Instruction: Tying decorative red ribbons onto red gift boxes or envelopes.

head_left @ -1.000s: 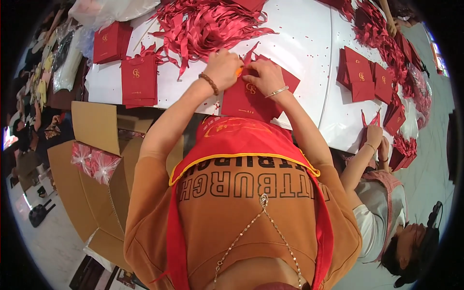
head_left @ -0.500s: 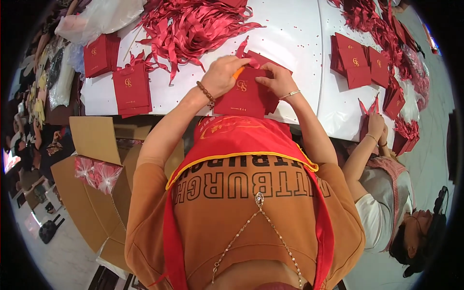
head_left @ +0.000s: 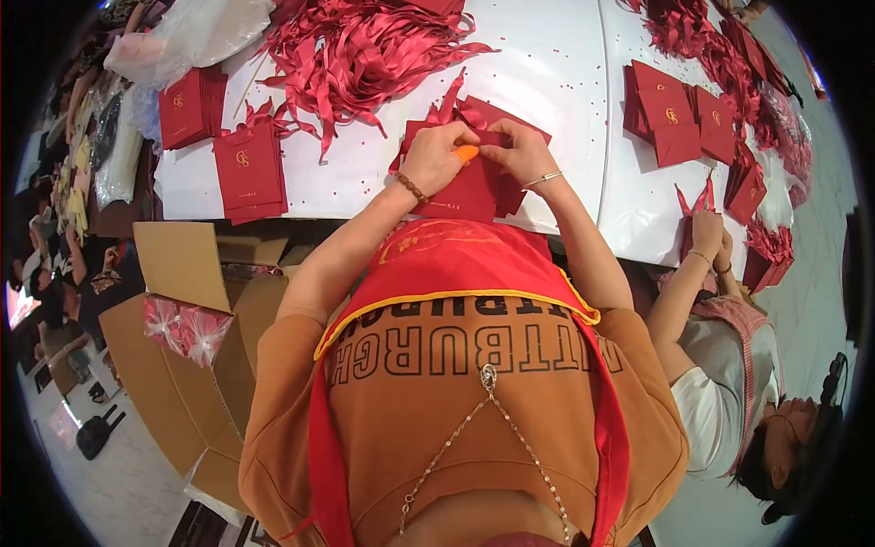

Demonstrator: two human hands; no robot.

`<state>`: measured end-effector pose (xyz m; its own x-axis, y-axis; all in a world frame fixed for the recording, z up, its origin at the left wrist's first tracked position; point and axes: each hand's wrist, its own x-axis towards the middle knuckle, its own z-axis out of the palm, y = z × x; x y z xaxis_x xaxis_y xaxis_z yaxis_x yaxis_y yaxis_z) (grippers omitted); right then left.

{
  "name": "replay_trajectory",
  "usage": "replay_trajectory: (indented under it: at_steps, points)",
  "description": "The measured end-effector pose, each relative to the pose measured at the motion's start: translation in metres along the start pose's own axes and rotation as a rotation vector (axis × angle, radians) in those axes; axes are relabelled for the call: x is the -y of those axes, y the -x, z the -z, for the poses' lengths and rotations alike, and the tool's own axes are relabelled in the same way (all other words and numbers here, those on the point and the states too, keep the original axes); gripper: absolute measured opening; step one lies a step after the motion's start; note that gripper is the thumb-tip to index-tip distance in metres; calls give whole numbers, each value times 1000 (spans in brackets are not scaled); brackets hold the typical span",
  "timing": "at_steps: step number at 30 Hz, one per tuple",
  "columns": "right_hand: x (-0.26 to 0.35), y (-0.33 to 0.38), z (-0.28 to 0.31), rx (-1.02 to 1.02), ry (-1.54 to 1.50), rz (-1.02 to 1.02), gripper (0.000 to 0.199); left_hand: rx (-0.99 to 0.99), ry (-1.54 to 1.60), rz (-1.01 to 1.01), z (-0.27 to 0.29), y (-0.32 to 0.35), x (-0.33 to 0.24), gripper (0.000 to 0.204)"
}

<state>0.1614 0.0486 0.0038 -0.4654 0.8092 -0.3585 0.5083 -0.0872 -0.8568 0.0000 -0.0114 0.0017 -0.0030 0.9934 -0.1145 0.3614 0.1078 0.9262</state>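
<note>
A small red paper bag [head_left: 453,193] with gold print lies at the table edge in front of me, on top of other red bags. My left hand [head_left: 439,162], with an orange cover on the thumb, is closed in a pinch at the bag's top, by a red ribbon [head_left: 470,115]. Beside it, my right hand [head_left: 517,152] pinches the bag's upper edge, its fingertips almost touching the left ones. What exactly lies between the fingertips is mostly hidden. More red bag panels show behind both hands.
A heap of red ribbons [head_left: 365,64] covers the table's far middle. Stacked red bags [head_left: 248,173] stand left, more bags [head_left: 670,117] right. An open cardboard box [head_left: 178,260] is below left. At right, a co-worker's hands [head_left: 707,235] handle a ribboned bag.
My left hand has moved down and right over the bag, covering its gold emblem, and its fingers have come closer to the right hand's. The right hand has barely moved.
</note>
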Motion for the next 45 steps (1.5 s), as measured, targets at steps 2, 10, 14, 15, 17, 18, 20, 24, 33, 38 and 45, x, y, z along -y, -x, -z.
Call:
replay_trajectory:
  at_steps: [2,10,14,15,17,18,20,24,33,38,45]
  points:
    - [2,1,0,-1,2,1,32,-15,127,42,1,2,-5,14]
    - [0,0,-1,0,22,15,32,-80,-85,-67,2,3,9,11]
    - [0,1,-2,-33,74,75,33,-131,-144,-83,1,2,-4,13]
    - [1,1,-2,-37,77,80,33,-154,-134,-70,1,2,-4,13]
    - [1,1,-2,-37,95,92,33,-187,-177,-145,-2,0,1,12]
    - [1,1,-2,-36,111,104,33,-219,-221,-218,-3,0,3,11]
    - [-4,-1,-1,-22,81,72,33,-187,-258,-226,-4,3,4,12]
    - [0,1,-1,24,40,-20,32,-151,-331,-259,-4,3,12,11]
    - [-2,1,0,35,6,105,31,-96,-40,-64,-3,-2,12,8]
    - [-2,1,-1,42,9,112,30,-61,41,78,0,-4,4,13]
    - [-4,2,-3,4,88,277,29,-24,58,157,2,-5,-6,22]
